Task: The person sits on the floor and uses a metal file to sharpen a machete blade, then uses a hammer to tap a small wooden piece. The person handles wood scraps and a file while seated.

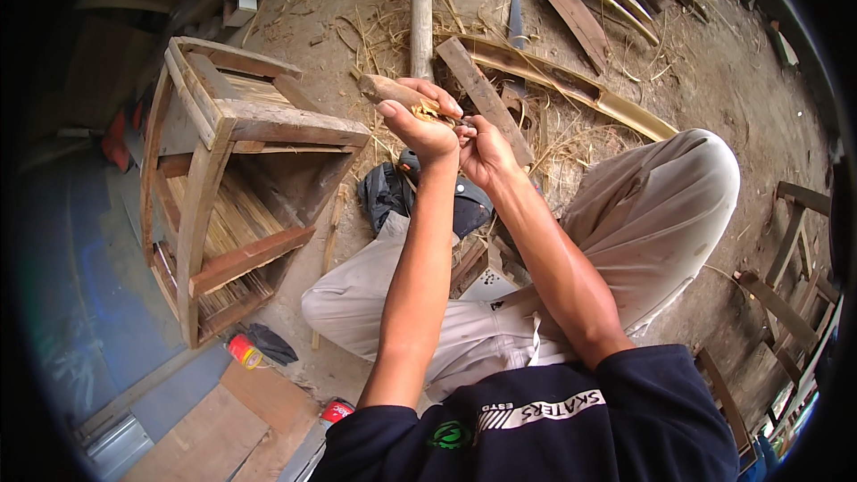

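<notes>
My left hand [423,132] is turned palm up, its thumb and fingers around a short brown piece of wood [386,89]. Some small yellowish bits [427,112] show in that palm; what they are I cannot make out. My right hand [487,153] is closed right beside it, fingertips pinched near the left palm on something small and dark. Just beyond the right hand, a weathered plank [473,80] lies aslant on the ground. Under my wrists sits a dark bag or cloth bundle [469,205].
A wooden frame with slatted panels [207,129] stands at left. A round pole [421,18], a split bamboo length [616,112], a handsaw blade [517,20] and loose boards [562,9] lie ahead among shavings. A red and yellow can [243,351] is at lower left; wooden frames [786,303] stand at right.
</notes>
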Tool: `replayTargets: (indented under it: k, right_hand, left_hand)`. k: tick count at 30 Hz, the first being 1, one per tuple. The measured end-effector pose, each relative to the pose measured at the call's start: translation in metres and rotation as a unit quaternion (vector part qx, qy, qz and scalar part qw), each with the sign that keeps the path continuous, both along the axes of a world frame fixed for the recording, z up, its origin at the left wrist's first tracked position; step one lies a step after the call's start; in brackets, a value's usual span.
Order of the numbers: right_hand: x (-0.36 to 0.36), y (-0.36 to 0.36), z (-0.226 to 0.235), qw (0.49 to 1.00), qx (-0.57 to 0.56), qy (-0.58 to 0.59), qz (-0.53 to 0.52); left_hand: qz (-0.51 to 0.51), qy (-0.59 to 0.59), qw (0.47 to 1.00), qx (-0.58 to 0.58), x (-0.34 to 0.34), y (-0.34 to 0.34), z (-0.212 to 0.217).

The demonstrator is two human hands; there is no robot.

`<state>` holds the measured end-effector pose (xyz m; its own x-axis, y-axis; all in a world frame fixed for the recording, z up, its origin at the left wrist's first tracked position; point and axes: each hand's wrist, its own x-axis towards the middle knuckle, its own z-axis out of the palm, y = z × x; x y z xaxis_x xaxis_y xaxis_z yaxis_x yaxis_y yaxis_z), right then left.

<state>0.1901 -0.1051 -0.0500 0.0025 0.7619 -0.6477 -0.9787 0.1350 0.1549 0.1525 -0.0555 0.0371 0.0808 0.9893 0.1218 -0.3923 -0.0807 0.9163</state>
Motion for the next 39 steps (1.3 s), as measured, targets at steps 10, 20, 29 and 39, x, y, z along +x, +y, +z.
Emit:
replayTargets:
  k: [10,20,29,39]
  right_hand:
    - [0.009,0.005,-0.004,0.991,0.13,-0.007,0.002]
    - [0.009,0.019,-0.01,0.966,0.258,0.021,-0.026]
    - [-0.014,-0.046,-0.104,0.837,-0.216,-0.411,0.291]
    - [-0.038,-0.06,-0.134,0.416,-0.296,-0.766,0.39]
  left_hand:
    - [-0.08,0.018,0.996,0.032,0.004,-0.009,-0.013]
    - [-0.093,0.044,0.993,0.053,0.016,-0.008,-0.029]
    - [-0.092,0.053,0.987,0.12,0.02,-0.006,-0.027]
    - [-0.103,-0.022,0.99,0.097,0.02,-0.014,-0.027]
